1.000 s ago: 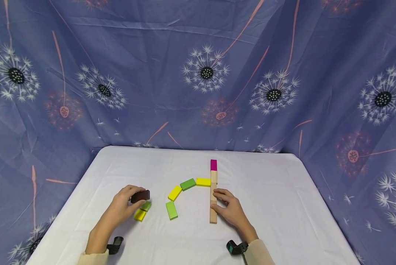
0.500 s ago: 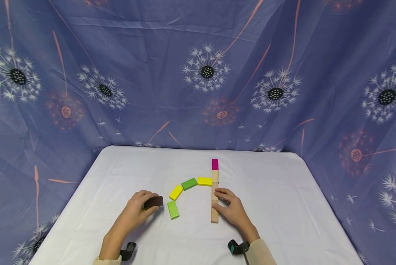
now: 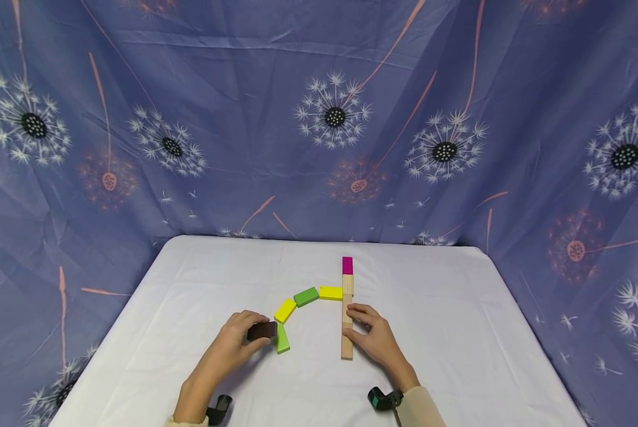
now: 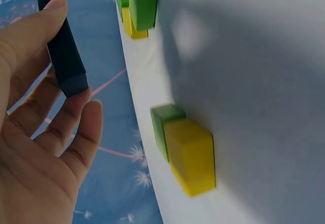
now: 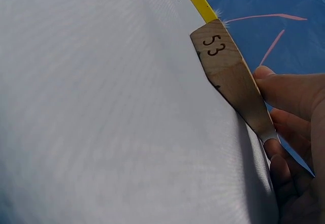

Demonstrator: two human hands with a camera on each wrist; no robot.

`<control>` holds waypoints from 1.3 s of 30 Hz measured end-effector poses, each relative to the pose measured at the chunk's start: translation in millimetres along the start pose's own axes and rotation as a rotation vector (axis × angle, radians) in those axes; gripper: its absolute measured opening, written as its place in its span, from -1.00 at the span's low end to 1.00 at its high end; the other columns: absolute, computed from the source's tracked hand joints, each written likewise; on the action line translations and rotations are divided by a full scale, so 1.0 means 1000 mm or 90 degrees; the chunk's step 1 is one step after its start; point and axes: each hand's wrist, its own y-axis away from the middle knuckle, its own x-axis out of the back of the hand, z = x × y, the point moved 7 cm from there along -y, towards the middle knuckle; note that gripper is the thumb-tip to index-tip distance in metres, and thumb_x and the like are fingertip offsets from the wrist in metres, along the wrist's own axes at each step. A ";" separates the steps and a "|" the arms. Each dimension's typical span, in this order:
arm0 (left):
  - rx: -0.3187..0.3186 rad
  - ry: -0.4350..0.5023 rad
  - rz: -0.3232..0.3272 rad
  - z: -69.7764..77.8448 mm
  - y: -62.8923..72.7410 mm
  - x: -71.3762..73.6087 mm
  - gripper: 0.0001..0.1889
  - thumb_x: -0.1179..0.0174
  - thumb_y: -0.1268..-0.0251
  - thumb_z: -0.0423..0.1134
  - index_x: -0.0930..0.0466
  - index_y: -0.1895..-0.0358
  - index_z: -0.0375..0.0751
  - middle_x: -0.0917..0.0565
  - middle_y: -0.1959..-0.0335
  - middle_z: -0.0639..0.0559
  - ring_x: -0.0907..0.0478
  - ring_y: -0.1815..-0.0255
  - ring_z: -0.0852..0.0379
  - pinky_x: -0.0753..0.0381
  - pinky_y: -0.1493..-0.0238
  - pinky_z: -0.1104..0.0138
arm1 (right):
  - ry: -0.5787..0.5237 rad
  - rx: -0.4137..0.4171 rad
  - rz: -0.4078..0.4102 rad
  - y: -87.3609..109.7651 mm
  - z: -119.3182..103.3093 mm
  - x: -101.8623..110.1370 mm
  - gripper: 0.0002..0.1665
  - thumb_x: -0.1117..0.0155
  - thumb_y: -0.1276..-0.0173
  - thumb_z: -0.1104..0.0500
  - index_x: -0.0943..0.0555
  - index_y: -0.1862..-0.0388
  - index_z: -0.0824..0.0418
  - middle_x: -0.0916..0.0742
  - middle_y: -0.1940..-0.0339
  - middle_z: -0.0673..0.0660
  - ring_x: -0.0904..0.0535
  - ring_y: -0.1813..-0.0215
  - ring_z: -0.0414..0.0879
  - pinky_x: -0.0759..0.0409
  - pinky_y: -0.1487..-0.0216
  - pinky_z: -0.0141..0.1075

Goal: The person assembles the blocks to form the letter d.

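In the head view my left hand (image 3: 239, 341) pinches a dark brown block (image 3: 262, 330) between thumb and fingers. That block overlaps the near light green block (image 3: 283, 341) of a curved row there. The left wrist view shows the dark block (image 4: 66, 49) raised above the cloth, with a yellow block (image 4: 190, 158) and a green block (image 4: 165, 115) lying below the hand. My right hand (image 3: 375, 338) rests against a straight line of plain wooden blocks (image 3: 347, 344), fingertips at its right edge. In the right wrist view, one wooden block (image 5: 228, 66) bears the number 53.
The curved row continues through a yellow block (image 3: 285, 311), a green block (image 3: 306, 296) and another yellow block (image 3: 331, 293) up to the wooden line. A magenta block (image 3: 348, 265) tops that line. White cloth (image 3: 431, 296) covers the table before a patterned blue curtain (image 3: 244, 118).
My left hand has carried the dark block rightward, from above the separate green and yellow pair to the near end of the curved row. My right hand stays at the wooden blocks.
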 end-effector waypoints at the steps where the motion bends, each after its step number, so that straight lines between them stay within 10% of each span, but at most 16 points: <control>1: -0.005 0.000 -0.002 0.002 0.000 -0.002 -0.60 -0.56 -0.08 -0.26 -0.72 -0.03 -0.09 -0.70 0.05 0.18 -0.56 0.03 0.17 -0.66 0.04 0.24 | 0.002 0.002 0.002 0.000 0.000 0.000 -0.45 -0.60 -0.22 0.07 -0.73 -0.19 0.15 -0.68 -0.27 -0.10 -0.56 -0.38 -0.02 -0.55 -0.37 -0.06; 26: -0.096 -0.033 -0.035 0.033 -0.007 -0.034 -0.61 -0.61 -0.02 -0.16 -0.75 0.04 -0.03 -0.74 0.10 0.17 -0.59 0.07 0.18 -0.61 0.06 0.20 | -0.002 0.019 0.000 0.000 -0.001 0.001 -0.43 -0.59 -0.23 0.10 -0.71 -0.21 0.22 -0.68 -0.28 -0.07 -0.56 -0.39 0.00 -0.56 -0.36 -0.08; 39: -0.106 -0.075 -0.132 0.048 -0.010 -0.058 -0.65 -0.57 -0.08 -0.04 -0.78 0.05 0.02 -0.75 0.09 0.23 -0.62 0.02 0.20 -0.53 -0.05 0.09 | 0.021 0.029 0.002 0.000 0.000 0.000 -0.45 -0.58 -0.24 0.09 -0.72 -0.21 0.20 -0.68 -0.29 -0.06 -0.56 -0.39 0.01 -0.57 -0.35 -0.10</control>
